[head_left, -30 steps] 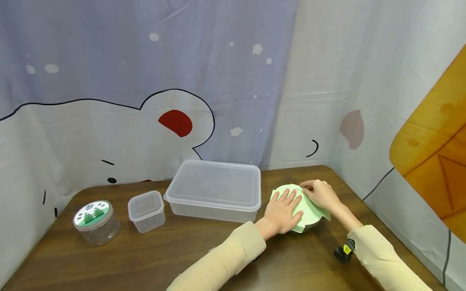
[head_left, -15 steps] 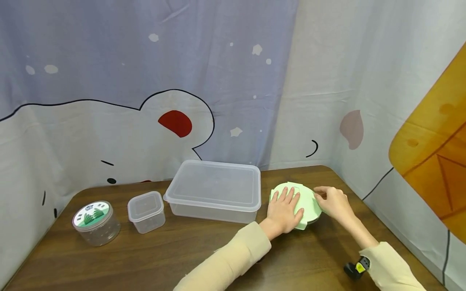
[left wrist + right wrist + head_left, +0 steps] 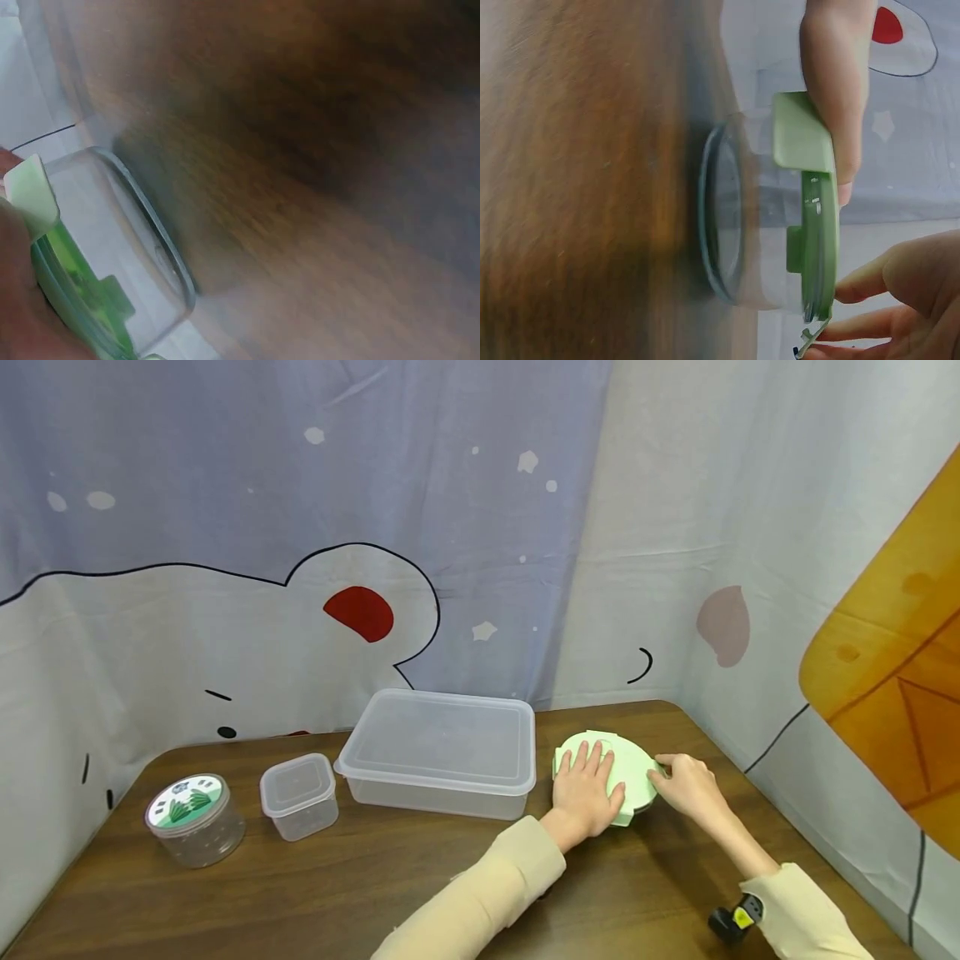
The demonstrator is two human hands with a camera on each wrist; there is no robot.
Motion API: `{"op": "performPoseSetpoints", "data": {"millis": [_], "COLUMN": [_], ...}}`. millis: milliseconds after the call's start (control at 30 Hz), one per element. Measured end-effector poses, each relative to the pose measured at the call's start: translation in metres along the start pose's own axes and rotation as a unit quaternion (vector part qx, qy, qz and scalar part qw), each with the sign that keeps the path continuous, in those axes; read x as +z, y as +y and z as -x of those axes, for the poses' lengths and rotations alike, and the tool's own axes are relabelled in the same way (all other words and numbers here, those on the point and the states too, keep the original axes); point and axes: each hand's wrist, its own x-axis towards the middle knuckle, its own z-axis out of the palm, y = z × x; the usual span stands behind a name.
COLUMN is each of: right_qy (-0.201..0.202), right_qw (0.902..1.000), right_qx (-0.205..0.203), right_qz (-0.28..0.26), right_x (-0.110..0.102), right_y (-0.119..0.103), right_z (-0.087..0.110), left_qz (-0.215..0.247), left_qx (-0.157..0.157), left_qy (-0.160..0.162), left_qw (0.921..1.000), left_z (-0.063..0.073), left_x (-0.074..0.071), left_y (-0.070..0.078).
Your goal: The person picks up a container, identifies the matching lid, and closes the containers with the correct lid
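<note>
A round glass food container (image 3: pixel 761 210) with a light green clip-on lid (image 3: pixel 630 768) stands at the table's right side. My left hand (image 3: pixel 587 793) lies on the lid with fingers spread. At the lid's right edge is my right hand (image 3: pixel 690 787). In the right wrist view, its thumb touches the lid's rim, and its other fingertips are on a clasp (image 3: pixel 814 337) angled outward from the rim. Another clasp (image 3: pixel 801 131) hangs down against the glass wall, beneath the left hand. The left wrist view shows the glass side and a green clasp (image 3: pixel 34 195).
A large clear rectangular box (image 3: pixel 442 752) with a lid stands left of the container. Further left are a small clear lidded box (image 3: pixel 300 793) and a clear round jar (image 3: pixel 197 827) with a green-and-white label. A printed curtain (image 3: pixel 480 527) hangs behind the wooden table (image 3: pixel 300 893).
My right hand has moved from the lid's back part to its right edge, rightward and nearer me. The container has turned and shifted slightly back under my left hand, which stays on the lid.
</note>
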Motion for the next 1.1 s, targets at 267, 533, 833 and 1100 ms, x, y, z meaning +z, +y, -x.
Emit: {"op": "performPoseSetpoints", "data": {"millis": [267,533,833,1100], "right_qy": [-0.022,-0.058,-0.070,-0.045], "right_qw": [0.9997,0.9972,0.9819,0.9810], "right_qx": [0.006,0.015,0.082,0.113], "right_qz": [0.005,-0.045,-0.156,-0.151], "right_x": [-0.005,-0.007,0.001,0.003], "right_y": [-0.003,0.009,0.017,0.011], "right_z": [-0.006,-0.007,0.001,-0.001], "left_qz": [0.006,0.032,0.036,0.020], "left_qx": [-0.013,-0.015,-0.011,-0.015], "left_qy": [0.000,-0.015,-0.006,-0.003], "left_qw": [0.9999,0.9992,0.9993,0.9997], "left_z": [-0.002,-0.001,0.002,-0.001], "left_x": [0.000,-0.002,-0.001,-0.001], "left_y": [0.001,0.001,0.002,0.003]}}
